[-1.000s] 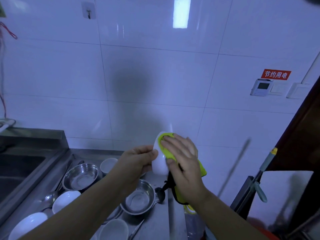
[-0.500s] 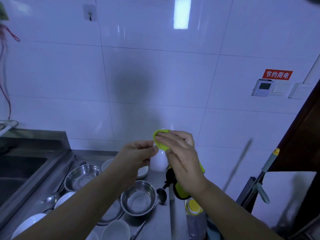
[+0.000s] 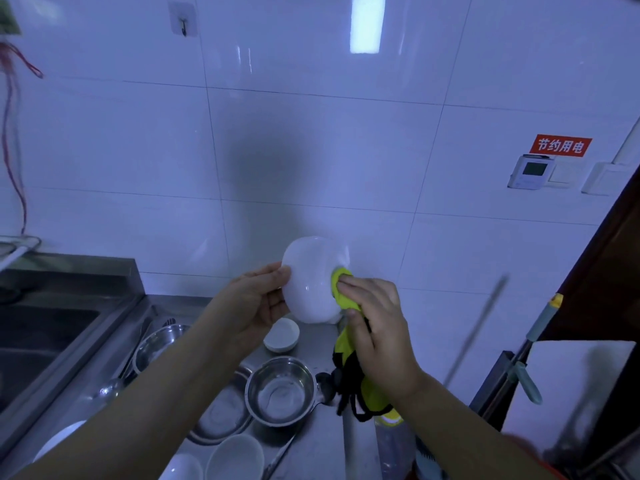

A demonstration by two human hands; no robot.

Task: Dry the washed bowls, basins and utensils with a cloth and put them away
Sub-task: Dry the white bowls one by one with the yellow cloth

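Since 0.5 s ago the white bowl has turned: it was edge-on w/ the cloth draped over its top rim, now its rounded outside faces the camera and the cloth sits at its right edge, lower down.

L hand grips the bowl at its left rim, thumb on the near face, other fingers curled round behind and beneath. R hand holds the cloth, fingertips pressing a wad of it against the bowl's right side, thumb tucked onto the cloth below. So the bowl sits betw. both hands, raised in front of the tiled wall, above the back of the steel counter, touching nothing else.

Bowl: plain glossy white, smooth, a small highlight near its lower middle; inside not visible. Cloth: yellow-green w/ black trim and black strings, the rest hanging down under the R wrist.

Below on the counter: a small white bowl just under the held one, a steel bowl nearer the camera, a second steel bowl to the left, more white bowls at the bottom edge. Sink at far left. Red sign and a small wall display at upper right.
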